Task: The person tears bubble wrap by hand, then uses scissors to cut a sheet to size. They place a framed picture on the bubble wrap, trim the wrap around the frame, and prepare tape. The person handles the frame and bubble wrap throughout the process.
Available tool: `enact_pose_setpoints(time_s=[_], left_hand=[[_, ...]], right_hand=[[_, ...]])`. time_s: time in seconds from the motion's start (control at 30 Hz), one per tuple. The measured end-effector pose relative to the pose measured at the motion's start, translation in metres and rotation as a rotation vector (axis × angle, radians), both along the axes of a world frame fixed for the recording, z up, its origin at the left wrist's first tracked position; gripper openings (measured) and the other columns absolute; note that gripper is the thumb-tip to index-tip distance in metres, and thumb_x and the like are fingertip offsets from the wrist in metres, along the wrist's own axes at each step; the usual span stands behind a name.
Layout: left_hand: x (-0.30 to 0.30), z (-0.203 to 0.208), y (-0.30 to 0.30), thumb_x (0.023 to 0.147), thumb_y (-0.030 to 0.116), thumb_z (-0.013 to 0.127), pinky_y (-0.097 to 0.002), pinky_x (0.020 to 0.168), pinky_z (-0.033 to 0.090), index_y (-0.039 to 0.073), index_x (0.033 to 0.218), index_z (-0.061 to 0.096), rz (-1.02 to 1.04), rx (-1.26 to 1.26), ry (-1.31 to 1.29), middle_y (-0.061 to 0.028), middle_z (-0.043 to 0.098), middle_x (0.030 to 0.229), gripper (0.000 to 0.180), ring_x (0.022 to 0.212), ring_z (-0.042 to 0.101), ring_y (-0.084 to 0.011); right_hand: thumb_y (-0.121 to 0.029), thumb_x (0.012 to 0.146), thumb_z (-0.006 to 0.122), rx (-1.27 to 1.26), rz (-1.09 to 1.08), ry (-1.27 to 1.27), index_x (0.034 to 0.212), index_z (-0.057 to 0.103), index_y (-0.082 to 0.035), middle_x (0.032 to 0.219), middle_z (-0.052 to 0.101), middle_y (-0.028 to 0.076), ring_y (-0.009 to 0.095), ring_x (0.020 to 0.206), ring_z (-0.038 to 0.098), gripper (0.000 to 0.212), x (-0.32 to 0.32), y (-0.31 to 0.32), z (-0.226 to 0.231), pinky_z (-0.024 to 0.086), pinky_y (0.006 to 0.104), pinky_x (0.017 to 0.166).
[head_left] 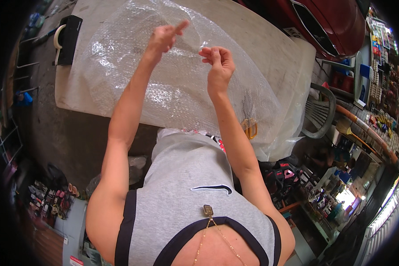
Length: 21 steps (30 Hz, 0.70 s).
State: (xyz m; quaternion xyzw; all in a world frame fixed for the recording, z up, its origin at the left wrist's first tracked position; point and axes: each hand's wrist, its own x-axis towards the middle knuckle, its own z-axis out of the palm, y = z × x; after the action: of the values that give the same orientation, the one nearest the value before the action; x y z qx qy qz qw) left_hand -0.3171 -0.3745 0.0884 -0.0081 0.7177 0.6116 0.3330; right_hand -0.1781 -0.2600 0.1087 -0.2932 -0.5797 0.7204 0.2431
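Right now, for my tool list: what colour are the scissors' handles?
The handles are yellow-orange; see the head view.

We're in a cluttered garage, looks like a home one. What tells us: dark red car (341, 31) right beside the worktable (275, 33), dull grey floor (42, 102), broom (344, 127) near a plastic chair (318, 114), shoes (63, 195) grouped at lower left, ribbed wall (388, 215) at lower right. Small goods (376, 91) crowd the right side in rows; most are too small or blurred for us to ID.
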Motion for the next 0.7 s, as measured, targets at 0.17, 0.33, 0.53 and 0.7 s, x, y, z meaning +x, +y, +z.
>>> enact_pose_setpoints(time_s=[0.17,0.33,0.53,0.7], left_hand=[[0.018,0.001,0.020,0.076,0.050,0.070,-0.0228,0.044,0.027,0.007,0.069,0.065,-0.193,-0.127,0.179,0.0066,0.042,0.053,0.044,0.047,0.038,-0.0039],[0.010,-0.008,0.023,0.086,0.034,0.065,-0.0206,0.040,0.025,0.005,0.071,0.065,-0.129,0.015,0.129,0.0067,0.042,0.051,0.032,0.044,0.037,-0.0021],[0.016,-0.011,0.019,0.089,0.029,0.063,-0.0200,0.038,0.022,0.004,0.078,0.066,-0.115,0.110,-0.012,0.0071,0.041,0.050,0.028,0.041,0.033,-0.0015],[0.021,-0.008,0.019,0.088,0.026,0.065,-0.0211,0.038,0.024,0.001,0.076,0.066,-0.099,0.153,-0.057,0.0062,0.042,0.049,0.028,0.041,0.034,-0.0025]], right_hand=[[-0.013,0.094,0.054,0.116,0.066,-0.013,0.094,0.058,-0.001,0.088,0.067,0.008,0.013,0.081,0.064,0.013,0.003,-0.008,-0.003,0.049,0.0244,0.069],[-0.014,0.094,0.056,0.191,0.086,-0.017,0.094,0.060,0.000,0.090,0.067,0.008,0.012,0.083,0.064,0.014,0.015,-0.017,-0.005,0.048,0.0231,0.070],[-0.014,0.094,0.056,0.115,0.027,-0.018,0.096,0.060,-0.001,0.093,0.067,0.007,0.013,0.083,0.064,0.014,0.033,-0.015,-0.006,0.049,0.0244,0.071],[-0.016,0.094,0.056,0.020,-0.015,-0.013,0.098,0.059,-0.003,0.098,0.067,0.008,0.015,0.083,0.065,0.014,0.046,-0.013,-0.005,0.049,0.0258,0.070]])
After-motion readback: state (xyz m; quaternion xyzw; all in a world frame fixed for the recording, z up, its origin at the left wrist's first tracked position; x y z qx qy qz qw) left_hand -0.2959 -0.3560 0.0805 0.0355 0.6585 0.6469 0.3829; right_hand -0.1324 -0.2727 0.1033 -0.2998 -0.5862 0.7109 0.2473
